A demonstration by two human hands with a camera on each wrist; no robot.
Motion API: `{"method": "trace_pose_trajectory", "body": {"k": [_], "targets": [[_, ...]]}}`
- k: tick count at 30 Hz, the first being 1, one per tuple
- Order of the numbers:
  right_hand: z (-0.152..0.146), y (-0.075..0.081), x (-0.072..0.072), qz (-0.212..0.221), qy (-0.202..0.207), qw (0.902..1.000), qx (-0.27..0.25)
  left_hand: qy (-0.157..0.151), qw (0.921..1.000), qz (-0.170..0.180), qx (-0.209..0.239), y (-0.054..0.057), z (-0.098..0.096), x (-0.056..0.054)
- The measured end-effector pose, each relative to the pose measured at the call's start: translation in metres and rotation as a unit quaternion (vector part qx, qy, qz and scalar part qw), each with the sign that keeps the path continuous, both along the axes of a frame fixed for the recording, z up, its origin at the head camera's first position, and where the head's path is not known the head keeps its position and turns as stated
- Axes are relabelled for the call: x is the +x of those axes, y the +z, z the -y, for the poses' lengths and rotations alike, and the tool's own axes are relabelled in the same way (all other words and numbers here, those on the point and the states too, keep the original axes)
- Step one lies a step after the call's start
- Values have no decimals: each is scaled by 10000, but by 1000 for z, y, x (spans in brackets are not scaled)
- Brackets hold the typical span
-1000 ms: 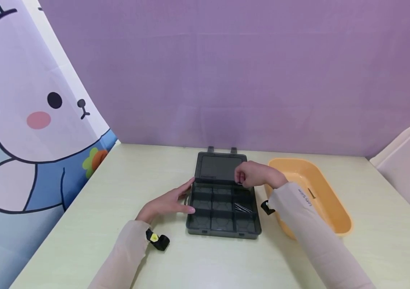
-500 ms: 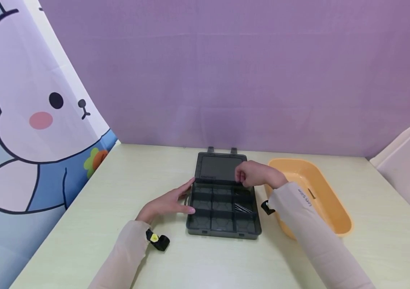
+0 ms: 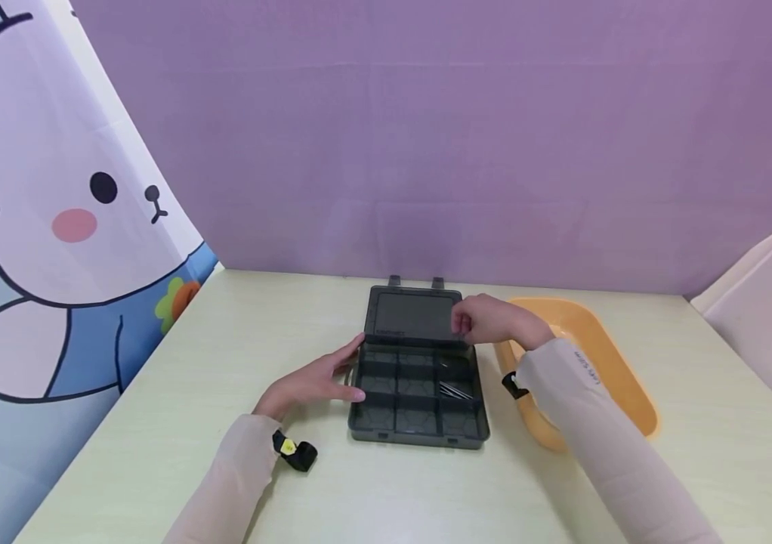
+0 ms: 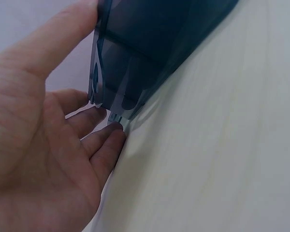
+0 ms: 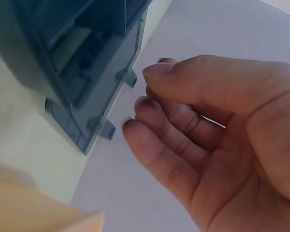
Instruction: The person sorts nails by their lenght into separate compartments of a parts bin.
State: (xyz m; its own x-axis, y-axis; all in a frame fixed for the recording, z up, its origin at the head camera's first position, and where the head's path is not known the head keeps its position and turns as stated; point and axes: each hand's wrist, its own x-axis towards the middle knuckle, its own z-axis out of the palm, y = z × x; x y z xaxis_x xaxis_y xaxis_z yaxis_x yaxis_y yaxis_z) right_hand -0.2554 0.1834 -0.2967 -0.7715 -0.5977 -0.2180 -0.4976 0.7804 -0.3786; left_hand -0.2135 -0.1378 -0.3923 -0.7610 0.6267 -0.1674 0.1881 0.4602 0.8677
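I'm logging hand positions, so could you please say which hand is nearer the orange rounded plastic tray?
Right: the right hand is by the left rim of the orange tray. The left hand, farther off, touches the left side of the dark rectangular plastic box.

The left grip rested against a dark see-through box.
Its thumb touched the wall high up; its loosely bent fingers lay near the lower corner. Pale table stretched away beyond the fingertips.
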Motion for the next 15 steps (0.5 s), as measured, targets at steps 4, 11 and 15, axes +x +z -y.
{"method": "trace_pose_trajectory", "body": {"k": [4,11,15], "targets": [[-10,4,0,-86,-82,9999,-16,-33,10000,-24,-22,0,0,-1],[-27,11,1,-228,-225,9995,-73,-95,9999,-87,-10,0,0,-2],[-37,14,3,-292,-284,9991,-97,-115,9999,-88,-7,1,0,-2]]}}
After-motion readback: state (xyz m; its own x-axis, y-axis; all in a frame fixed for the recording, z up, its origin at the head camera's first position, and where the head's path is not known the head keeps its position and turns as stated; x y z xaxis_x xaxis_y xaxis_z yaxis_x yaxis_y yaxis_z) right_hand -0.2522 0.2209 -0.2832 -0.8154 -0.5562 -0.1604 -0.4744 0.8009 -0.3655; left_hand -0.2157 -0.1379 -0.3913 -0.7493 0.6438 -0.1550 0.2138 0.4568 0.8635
